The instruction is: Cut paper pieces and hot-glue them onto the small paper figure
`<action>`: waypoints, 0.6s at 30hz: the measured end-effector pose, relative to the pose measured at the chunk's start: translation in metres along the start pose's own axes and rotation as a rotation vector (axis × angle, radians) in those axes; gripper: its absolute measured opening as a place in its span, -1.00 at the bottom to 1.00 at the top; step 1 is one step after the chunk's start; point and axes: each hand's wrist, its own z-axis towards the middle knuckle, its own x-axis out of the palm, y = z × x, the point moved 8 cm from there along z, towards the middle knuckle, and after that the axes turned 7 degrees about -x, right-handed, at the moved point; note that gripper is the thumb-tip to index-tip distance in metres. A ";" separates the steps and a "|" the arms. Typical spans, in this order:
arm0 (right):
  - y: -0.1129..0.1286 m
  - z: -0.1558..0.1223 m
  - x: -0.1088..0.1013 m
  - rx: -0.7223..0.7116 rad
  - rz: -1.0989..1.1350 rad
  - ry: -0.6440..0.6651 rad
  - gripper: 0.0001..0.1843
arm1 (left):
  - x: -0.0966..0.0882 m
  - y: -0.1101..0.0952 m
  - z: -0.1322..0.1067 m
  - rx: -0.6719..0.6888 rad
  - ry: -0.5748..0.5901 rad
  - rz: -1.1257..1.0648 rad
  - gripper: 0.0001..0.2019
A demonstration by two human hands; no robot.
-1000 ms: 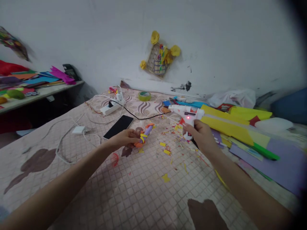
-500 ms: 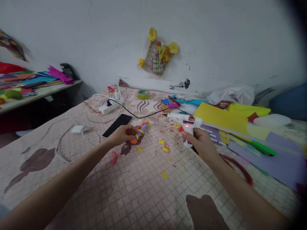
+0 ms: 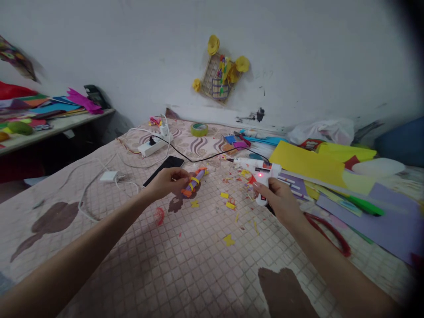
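The fingertips of my left hand (image 3: 168, 182) are pinched on the near end of a small paper craft piece (image 3: 196, 178), purple with orange ends and yellow bands. It is slanted over the middle of the table. On the right, my right hand (image 3: 282, 199) is wrapped around the handle of a white hot glue gun (image 3: 264, 179), whose red light is lit and whose nozzle points left. Several yellow paper scraps (image 3: 230, 206) are scattered between the two hands. A black phone (image 3: 162, 170) lies behind my left hand, partly hidden by it.
A white power strip (image 3: 155, 145) with cables stands at the back left, a white charger (image 3: 108, 176) nearer. Green tape (image 3: 199, 129) lies at the back. Yellow sheets (image 3: 308, 163), purple paper (image 3: 384, 221) and red-handled scissors (image 3: 331, 234) crowd the right side. A wall hanging (image 3: 220, 77) is above.
The whole view has shifted slightly to the right. Both hands keep their holds on the craft piece and the glue gun, with little movement otherwise.
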 end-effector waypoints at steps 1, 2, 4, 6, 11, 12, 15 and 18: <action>0.001 0.000 0.001 0.005 0.004 0.004 -0.71 | -0.003 -0.005 -0.003 0.023 -0.043 0.039 -0.74; 0.001 -0.001 0.001 0.012 0.010 0.007 -0.72 | -0.005 -0.011 -0.007 0.056 -0.087 0.088 -0.75; 0.000 -0.001 0.002 0.023 0.029 0.004 -0.72 | -0.002 -0.027 -0.018 0.146 -0.136 0.232 -0.81; -0.002 -0.001 0.002 0.023 0.034 -0.006 -0.71 | 0.011 -0.044 -0.030 0.245 -0.125 0.438 -0.86; -0.004 -0.003 0.002 0.022 0.042 -0.014 -0.72 | 0.043 -0.063 -0.050 0.307 -0.147 0.849 -0.86; -0.004 -0.003 0.002 0.024 0.050 -0.012 -0.72 | 0.048 -0.062 -0.051 0.303 -0.137 0.877 -0.89; -0.004 -0.003 0.002 0.026 0.061 -0.014 -0.72 | 0.057 -0.058 -0.052 0.299 -0.134 0.915 -0.92; -0.003 -0.002 0.001 0.025 0.054 -0.021 -0.71 | 0.059 -0.052 -0.050 0.300 -0.149 0.919 -0.90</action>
